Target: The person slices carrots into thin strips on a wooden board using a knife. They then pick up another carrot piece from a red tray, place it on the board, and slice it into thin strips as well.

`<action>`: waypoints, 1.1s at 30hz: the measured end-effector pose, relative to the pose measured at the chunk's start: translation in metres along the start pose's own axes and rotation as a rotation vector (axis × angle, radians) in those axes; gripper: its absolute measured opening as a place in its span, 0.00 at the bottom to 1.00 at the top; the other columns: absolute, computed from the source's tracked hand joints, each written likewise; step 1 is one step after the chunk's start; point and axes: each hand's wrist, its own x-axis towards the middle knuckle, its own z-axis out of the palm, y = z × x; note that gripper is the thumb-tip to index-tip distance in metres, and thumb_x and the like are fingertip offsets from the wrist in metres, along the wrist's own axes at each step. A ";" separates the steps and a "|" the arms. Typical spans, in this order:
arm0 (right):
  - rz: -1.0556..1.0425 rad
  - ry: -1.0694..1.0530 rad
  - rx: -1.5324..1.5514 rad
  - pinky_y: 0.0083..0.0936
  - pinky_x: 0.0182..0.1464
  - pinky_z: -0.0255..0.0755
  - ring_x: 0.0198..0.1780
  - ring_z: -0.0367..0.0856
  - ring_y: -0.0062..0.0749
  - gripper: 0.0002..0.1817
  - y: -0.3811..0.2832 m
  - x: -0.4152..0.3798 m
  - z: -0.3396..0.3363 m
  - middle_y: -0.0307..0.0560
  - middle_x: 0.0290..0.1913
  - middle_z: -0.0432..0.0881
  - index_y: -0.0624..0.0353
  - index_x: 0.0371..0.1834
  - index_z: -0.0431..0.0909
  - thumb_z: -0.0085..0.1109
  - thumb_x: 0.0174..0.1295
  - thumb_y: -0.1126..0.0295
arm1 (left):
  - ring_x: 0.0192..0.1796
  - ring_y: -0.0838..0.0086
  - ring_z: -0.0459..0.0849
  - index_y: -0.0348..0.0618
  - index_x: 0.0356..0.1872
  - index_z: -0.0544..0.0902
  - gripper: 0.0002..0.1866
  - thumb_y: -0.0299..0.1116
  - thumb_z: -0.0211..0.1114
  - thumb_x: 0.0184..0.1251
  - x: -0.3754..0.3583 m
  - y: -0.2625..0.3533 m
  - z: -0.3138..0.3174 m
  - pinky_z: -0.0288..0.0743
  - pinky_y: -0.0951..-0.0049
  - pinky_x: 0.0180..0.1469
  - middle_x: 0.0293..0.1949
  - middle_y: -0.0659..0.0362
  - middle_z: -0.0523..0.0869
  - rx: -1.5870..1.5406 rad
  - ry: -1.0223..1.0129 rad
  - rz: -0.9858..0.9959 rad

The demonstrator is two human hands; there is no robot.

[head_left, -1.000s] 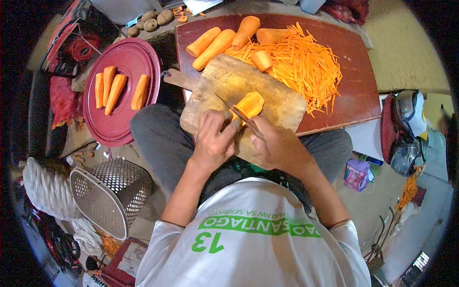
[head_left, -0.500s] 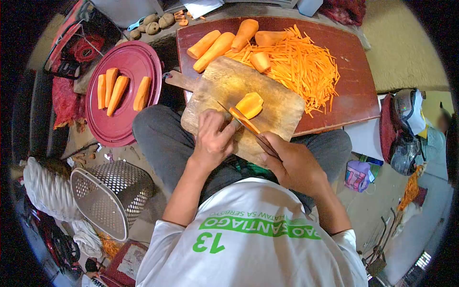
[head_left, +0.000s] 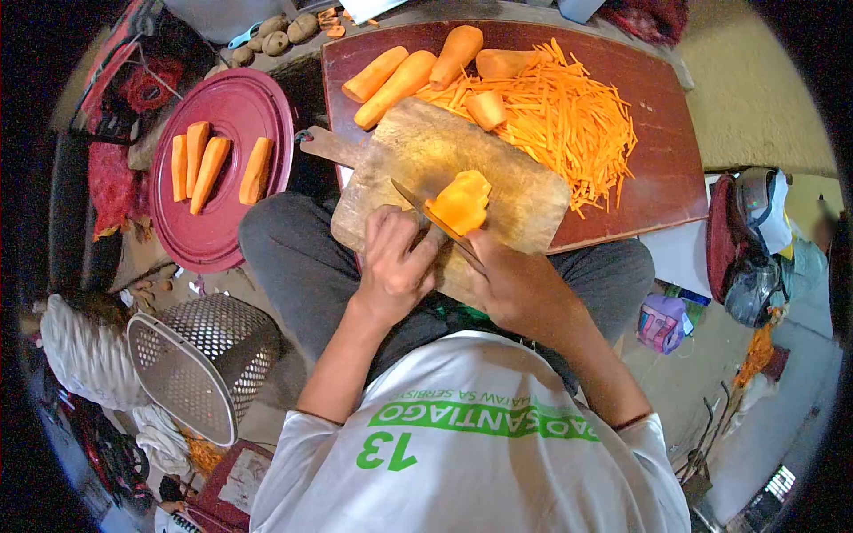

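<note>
My right hand (head_left: 515, 282) is closed round the handle of a knife (head_left: 410, 197). The blade slants up and left across the wooden cutting board (head_left: 524, 191), which rests over my lap and the table edge. Beyond the blade, touching it, lies a small stack of carrot slices (head_left: 462, 200). My left hand (head_left: 397, 262) is on the near side of the blade, fingers curled and pressed together at the board's near edge; whatever they grip is hidden. Past the board, a heap of carrot strips (head_left: 569, 124) covers part of the red table (head_left: 657, 160).
Whole peeled carrots (head_left: 397, 89) and a cut carrot piece (head_left: 486, 110) lie by the heap. Several carrots (head_left: 211, 173) rest on a round red lid (head_left: 222, 98) at left. Below it a perforated basket (head_left: 191, 355) lies tilted. A purple bag (head_left: 662, 324) sits at right.
My right hand and the knife have shifted slightly left and up. The orange slice that lay along the blade has joined the stack beyond it. My left hand has barely moved.
</note>
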 end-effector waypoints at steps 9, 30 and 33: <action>-0.117 0.026 0.081 0.59 0.52 0.81 0.52 0.88 0.72 0.26 0.023 0.008 -0.013 0.69 0.49 0.88 0.61 0.75 0.71 0.59 0.77 0.65 | 0.45 0.52 0.85 0.36 0.48 0.89 0.23 0.20 0.75 0.44 -0.003 -0.003 0.003 0.77 0.44 0.61 0.44 0.49 0.83 0.030 0.011 -0.003; 0.017 -0.051 -0.026 0.62 0.48 0.81 0.50 0.88 0.73 0.20 -0.018 -0.022 -0.020 0.70 0.46 0.88 0.59 0.66 0.71 0.62 0.77 0.65 | 0.42 0.54 0.84 0.33 0.46 0.88 0.25 0.22 0.76 0.38 -0.003 -0.001 -0.002 0.77 0.47 0.60 0.39 0.50 0.81 -0.011 -0.003 0.007; -0.040 -0.009 -0.017 0.63 0.50 0.80 0.51 0.87 0.74 0.20 -0.006 -0.008 -0.008 0.72 0.46 0.87 0.61 0.66 0.71 0.62 0.76 0.66 | 0.42 0.53 0.84 0.31 0.47 0.88 0.24 0.21 0.76 0.40 -0.002 -0.001 -0.001 0.77 0.47 0.60 0.39 0.50 0.82 -0.012 0.012 0.019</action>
